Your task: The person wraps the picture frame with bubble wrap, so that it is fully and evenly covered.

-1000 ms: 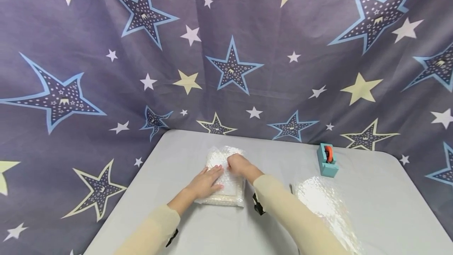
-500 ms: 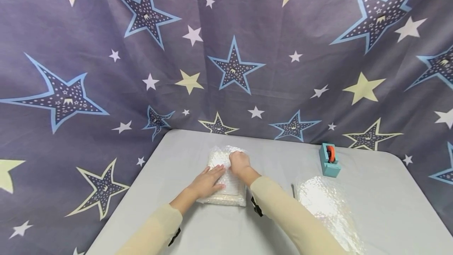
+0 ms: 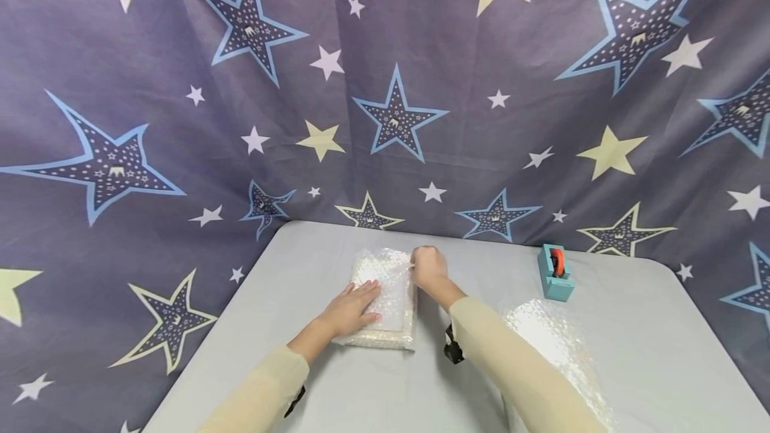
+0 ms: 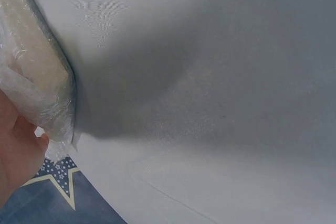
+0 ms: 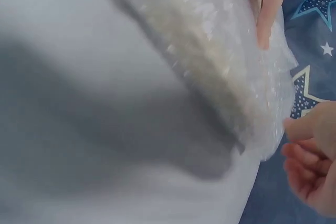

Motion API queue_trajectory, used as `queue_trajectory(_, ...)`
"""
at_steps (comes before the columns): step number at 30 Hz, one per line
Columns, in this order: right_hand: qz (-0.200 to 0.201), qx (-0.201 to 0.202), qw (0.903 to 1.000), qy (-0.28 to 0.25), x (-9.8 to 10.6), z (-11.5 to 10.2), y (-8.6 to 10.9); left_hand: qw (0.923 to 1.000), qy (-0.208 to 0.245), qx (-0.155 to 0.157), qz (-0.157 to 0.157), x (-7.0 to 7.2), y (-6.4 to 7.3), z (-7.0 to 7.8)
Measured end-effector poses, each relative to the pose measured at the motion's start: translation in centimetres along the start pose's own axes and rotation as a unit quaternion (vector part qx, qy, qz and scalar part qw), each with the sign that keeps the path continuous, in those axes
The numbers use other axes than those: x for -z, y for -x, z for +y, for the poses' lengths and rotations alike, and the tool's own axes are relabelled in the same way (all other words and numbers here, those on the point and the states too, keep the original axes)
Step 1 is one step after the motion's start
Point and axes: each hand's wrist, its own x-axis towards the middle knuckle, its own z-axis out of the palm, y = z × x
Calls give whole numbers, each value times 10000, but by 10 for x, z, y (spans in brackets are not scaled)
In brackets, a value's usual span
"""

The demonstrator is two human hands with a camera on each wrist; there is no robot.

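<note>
A flat rectangular package [image 3: 394, 338] in clear bubble wrap lies left of the table's middle, with a pale board-like thing showing through. My left hand [image 3: 347, 311] rests on its left side with fingers spread and straight. At the upper right edge, my right hand [image 3: 430, 267] has curled fingers and pinches a clear edge of the bubble wrap [image 3: 394, 279]. In the right wrist view, the right hand [image 5: 315, 156] is beside the wrap's end, while the left fingers [image 5: 270, 17] press on top. The left wrist view shows the left hand [image 4: 21, 150] at the package's side.
A teal tape dispenser [image 3: 555, 274] with a red-orange core stands at the back right. More bubble wrap [image 3: 550, 333] lies flat on the right, partly behind the right sleeve [image 3: 511, 359]. A star-patterned curtain [image 3: 385, 172] hangs behind the white table [image 3: 337, 393].
My right hand has moved from over the package's upper part to the right, just past its edge, drawing the clear wrap with it. The left hand stays in place.
</note>
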Motion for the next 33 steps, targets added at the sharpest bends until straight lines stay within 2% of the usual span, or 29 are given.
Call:
queue_trajectory(2,334,422,9984,-199,2,6,7,10000,24,-10,-11,1,0,0)
queue_trajectory(5,681,1261,9886,-462,2,10,20,10000,9,7,-36,2,1,0)
queue_trajectory(8,468,2029,9769,-471,0,6,35,10000,-4,22,-20,3,2,0)
queue_trajectory(11,20,2412,9704,-122,-3,-2,47,10000,-32,36,-15,4,2,-1)
queue_trajectory(15,-339,2263,9728,352,-9,-4,57,9999,-108,21,-32,4,0,-1)
queue_trajectory(18,-485,2082,9763,349,-13,-1,62,9999,-122,4,-48,2,0,1)
queue_trajectory(21,-524,2155,9749,207,-14,2,64,9999,-94,30,-63,2,-1,2)
queue_trajectory(23,-426,2252,9733,93,-13,4,62,9999,-116,61,-67,1,-1,2)
queue_trajectory(28,183,2181,9747,-462,-15,13,56,9999,-75,53,-65,2,0,3)
queue_trajectory(31,331,2180,9724,-767,-19,19,55,10000,-39,30,-62,2,-1,3)
queue_trajectory(33,379,2334,9682,-821,-21,21,54,10000,-48,41,-50,2,-1,3)
